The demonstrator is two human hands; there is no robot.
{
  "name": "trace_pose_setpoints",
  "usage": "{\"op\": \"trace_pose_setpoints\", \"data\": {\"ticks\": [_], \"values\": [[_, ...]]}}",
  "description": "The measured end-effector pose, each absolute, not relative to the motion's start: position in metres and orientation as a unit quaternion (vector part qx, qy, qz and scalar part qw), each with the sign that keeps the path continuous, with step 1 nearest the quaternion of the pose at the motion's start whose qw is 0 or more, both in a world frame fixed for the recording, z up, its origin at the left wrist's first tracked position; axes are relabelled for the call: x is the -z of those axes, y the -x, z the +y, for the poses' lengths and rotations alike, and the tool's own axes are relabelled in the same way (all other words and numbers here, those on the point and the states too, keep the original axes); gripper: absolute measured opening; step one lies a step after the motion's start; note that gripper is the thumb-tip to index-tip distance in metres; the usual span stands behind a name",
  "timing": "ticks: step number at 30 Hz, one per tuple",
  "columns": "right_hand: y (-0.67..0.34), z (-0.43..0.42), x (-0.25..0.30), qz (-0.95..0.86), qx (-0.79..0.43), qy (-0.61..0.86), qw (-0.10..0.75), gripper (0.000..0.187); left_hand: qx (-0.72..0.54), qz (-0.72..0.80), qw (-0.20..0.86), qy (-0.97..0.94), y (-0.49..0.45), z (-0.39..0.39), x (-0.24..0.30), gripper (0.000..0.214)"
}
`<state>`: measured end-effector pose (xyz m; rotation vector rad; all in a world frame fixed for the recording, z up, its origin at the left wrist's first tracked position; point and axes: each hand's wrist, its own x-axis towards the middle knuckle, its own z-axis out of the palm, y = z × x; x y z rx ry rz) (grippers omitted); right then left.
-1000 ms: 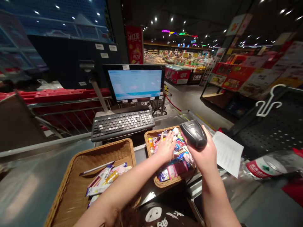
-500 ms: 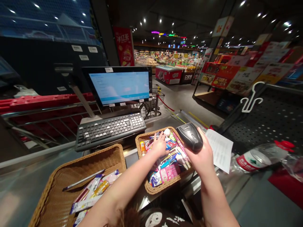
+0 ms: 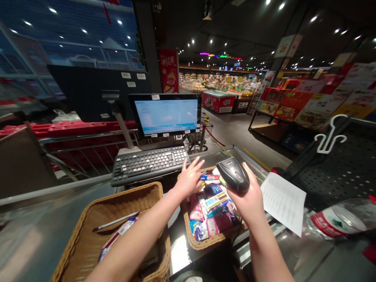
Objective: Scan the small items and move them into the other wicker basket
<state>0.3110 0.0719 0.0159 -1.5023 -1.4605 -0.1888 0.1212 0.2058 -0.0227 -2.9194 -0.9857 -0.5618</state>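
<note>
My right hand (image 3: 249, 197) is wrapped round a black handheld barcode scanner (image 3: 233, 174), held above the right wicker basket (image 3: 202, 243). That basket is full of small colourful packets (image 3: 210, 203). My left hand (image 3: 189, 177) hovers over the basket's far left rim with fingers spread and nothing in them, close to the black keyboard (image 3: 149, 163). A touchscreen monitor (image 3: 167, 115) glows blue behind the keyboard.
A second wicker basket (image 3: 88, 219) at the left holds a pen and a few packets. A paper sheet (image 3: 283, 201) and a plastic bottle (image 3: 340, 217) lie at the right. A black perforated panel with a white hook (image 3: 330, 135) rises at the far right. Shop aisles lie beyond.
My left hand has lifted off the packets and moved to the basket's far left rim, fingers spreading. The scanner stays gripped in my right hand. The camera view has shifted.
</note>
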Motion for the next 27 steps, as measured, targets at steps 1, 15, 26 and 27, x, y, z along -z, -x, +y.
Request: {"op": "trace_pose_setpoints", "data": {"ticks": [1,15,26,27], "values": [[-0.306,0.074,-0.018,-0.611,0.074,0.612,0.497,0.06,0.196,-0.324,0.022,0.925,-0.108,0.205,0.008,0.015],[-0.207,0.076,-0.07,-0.738,0.085,0.483,0.464,0.054,0.327,-0.431,0.211,0.814,0.021,0.167,-0.121,0.022],[-0.177,0.074,-0.064,-0.763,0.062,0.459,0.451,0.049,0.324,-0.441,0.258,0.796,0.05,0.15,-0.124,0.022],[-0.176,0.073,-0.063,-0.763,0.06,0.456,0.454,0.048,0.328,-0.44,0.257,0.795,0.051,0.149,-0.123,0.021]]}}
